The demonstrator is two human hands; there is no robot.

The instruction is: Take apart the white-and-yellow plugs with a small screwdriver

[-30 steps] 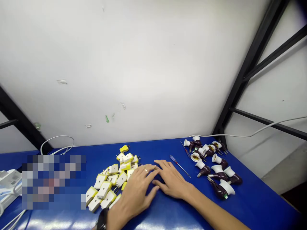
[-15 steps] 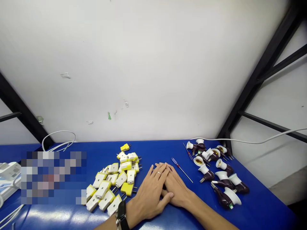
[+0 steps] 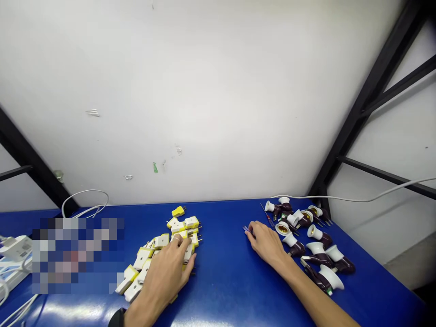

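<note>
White wall (image 3: 218, 100), blue tabletop (image 3: 221, 290), black frame (image 3: 344, 136), possibly grey floor (image 3: 407, 268) at right.

head view | from above, facing forward-down | blue table (image 3: 223, 284) near | white wall (image 3: 221, 100) beyond

Left hand (image 3: 166, 269) now over plugs (image 3: 141, 259), right hand (image 3: 266, 243) at screwdriver (image 3: 246, 229)

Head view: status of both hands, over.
Left hand over yellow-and-white plugs. Right hand at screwdriver, grip unclear. Lamp sockets close on its right.
</note>
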